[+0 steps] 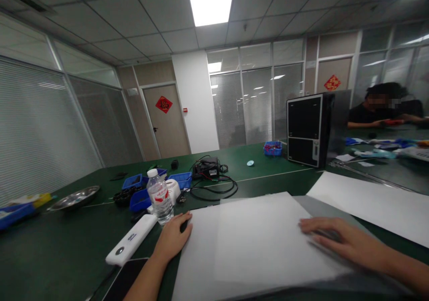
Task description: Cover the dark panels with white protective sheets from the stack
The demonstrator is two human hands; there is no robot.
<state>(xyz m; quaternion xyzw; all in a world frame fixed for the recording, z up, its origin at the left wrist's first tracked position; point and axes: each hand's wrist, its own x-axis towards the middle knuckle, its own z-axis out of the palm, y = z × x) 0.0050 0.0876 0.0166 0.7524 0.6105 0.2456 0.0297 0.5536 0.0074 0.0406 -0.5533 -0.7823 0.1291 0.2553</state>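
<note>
My left hand (174, 239) rests on the left edge of a large white sheet (254, 243) lying on the green table (67, 247). Its fingers curl loosely over a small dark thing at the sheet's edge that I cannot make out. My right hand (330, 237) lies flat on the right side of the sheet, fingers stretched out and pointing left. A grey sheet (321, 208) shows underneath the white one. Just beyond my left hand stands a clear water bottle (160, 197) with a red label.
A white power bank (131, 239) and a dark phone (125, 279) lie near my left forearm. Blue bins (140, 192), a metal dish (74, 198), cables (214, 187) and a black computer case (310, 129) sit farther back. Another white sheet (375, 205) lies right. A person sits at far right.
</note>
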